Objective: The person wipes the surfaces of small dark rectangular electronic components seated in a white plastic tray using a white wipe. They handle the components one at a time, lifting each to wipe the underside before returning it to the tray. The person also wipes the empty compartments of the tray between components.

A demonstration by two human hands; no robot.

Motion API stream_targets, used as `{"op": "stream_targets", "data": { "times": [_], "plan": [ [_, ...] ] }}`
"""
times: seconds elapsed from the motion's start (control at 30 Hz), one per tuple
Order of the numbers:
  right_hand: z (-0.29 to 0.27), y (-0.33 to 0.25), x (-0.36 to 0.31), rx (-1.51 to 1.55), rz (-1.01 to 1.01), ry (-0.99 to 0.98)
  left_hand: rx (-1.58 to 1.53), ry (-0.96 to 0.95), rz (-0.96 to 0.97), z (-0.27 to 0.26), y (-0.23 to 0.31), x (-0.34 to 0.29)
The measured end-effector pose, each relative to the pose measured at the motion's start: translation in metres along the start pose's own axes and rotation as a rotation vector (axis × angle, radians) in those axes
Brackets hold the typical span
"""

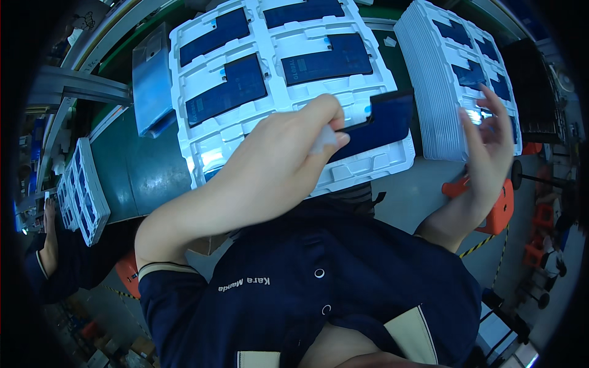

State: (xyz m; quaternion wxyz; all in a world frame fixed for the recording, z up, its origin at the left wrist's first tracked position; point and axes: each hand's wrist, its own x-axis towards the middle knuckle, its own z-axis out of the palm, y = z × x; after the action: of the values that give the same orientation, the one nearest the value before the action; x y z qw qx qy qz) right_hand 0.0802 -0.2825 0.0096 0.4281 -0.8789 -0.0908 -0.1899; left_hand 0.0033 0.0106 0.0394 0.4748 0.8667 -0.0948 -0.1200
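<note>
Pinching a small pale tab at the corner of a dark blue flat panel (pixel 385 122), the left hand (pixel 288 153) has its fingers (pixel 328 113) clamped together on it, lifting the panel just above the near edge of a white moulded tray (pixel 184 116) that holds more such panels. The right hand (pixel 488 144) hovers with fingers spread apart beside a tall stack of white trays (pixel 429 92). Both trays sit on a green tabletop (pixel 135 165).
</note>
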Motion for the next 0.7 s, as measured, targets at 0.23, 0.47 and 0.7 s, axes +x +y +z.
{"op": "stream_targets", "data": {
  "times": [0.23,0.47,0.7],
  "plan": [
    [-0.032,0.070,-0.025,0.037,0.439,0.594,0.290,0.107,0.274,0.017,-0.013,0.006],
    [-0.027,0.091,-0.023,0.538,0.470,0.575,0.313,0.162,0.317,0.017,-0.022,0.007],
    [-0.039,0.072,-0.011,0.909,0.377,0.661,0.522,0.197,0.348,0.018,-0.023,0.004]
  ]
}}
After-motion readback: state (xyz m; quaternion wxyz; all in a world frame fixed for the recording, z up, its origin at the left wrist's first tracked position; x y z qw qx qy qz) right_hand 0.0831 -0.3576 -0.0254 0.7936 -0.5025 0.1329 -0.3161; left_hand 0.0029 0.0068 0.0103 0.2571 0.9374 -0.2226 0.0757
